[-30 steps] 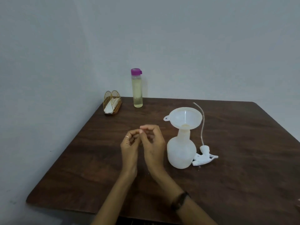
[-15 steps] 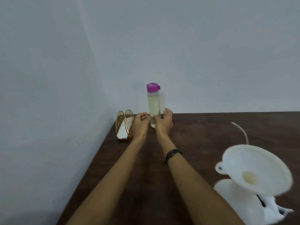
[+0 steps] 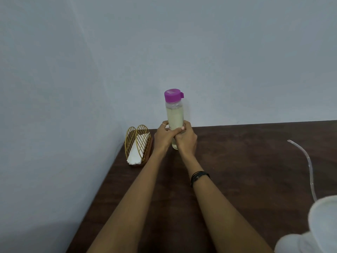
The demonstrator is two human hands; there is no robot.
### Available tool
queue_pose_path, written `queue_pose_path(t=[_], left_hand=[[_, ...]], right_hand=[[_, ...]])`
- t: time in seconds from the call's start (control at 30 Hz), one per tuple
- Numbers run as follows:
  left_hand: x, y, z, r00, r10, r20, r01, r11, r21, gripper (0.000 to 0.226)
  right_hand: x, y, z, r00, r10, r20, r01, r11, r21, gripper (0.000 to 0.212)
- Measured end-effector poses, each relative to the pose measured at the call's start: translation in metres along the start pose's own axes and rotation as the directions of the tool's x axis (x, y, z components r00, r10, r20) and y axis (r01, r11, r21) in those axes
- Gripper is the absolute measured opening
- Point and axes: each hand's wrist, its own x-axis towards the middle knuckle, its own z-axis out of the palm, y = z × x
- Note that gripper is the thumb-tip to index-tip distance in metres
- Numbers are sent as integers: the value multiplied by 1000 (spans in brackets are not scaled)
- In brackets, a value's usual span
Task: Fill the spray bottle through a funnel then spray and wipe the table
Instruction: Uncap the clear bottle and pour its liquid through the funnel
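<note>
A clear bottle point(image 3: 175, 116) with a purple cap and pale yellow liquid stands upright at the far edge of the dark wooden table point(image 3: 246, 161). My left hand point(image 3: 163, 136) and my right hand point(image 3: 186, 138) both wrap around its lower half, fingers overlapping in front. At the bottom right corner, only the rim of the white funnel point(image 3: 322, 216) and a bit of the white spray bottle point(image 3: 299, 244) under it show. The sprayer's clear dip tube point(image 3: 310, 165) curves up behind the funnel; the sprayer head is out of view.
A gold wire holder point(image 3: 138, 145) with white napkins stands just left of my left hand, near the table's left edge. A grey wall runs right behind the bottle and along the left side.
Both hands reached from the table's middle to the far bottle and closed around it. The view moved forward and left, pushing the funnel and spray bottle to the bottom right corner.
</note>
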Motion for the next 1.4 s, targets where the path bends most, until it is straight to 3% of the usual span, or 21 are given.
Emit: queue_pose_path(t=[0.23,0.73,1.03,1.23,1.4], left_hand=[[-61,4,-10,1000,4,7,-4,1000,2,57],[-270,32,-18,999,-5,-51,12,991,132,49],[-352,39,-4,999,27,-45,-18,981,192,54],[-390,45,7,999,44,-28,-38,980,194,53],[-403,47,12,998,56,-2,-54,972,229,51]], right_hand=[[-55,-7,-27,1000,-7,25,8,998,-62,37],[-226,-22,-138,981,-17,191,45,989,-141,46],[-290,-13,-199,984,-118,135,140,976,-167,48],[-321,-9,-229,986,-110,125,133,973,-188,49],[-320,-16,-249,955,-33,295,91,978,-186,48]])
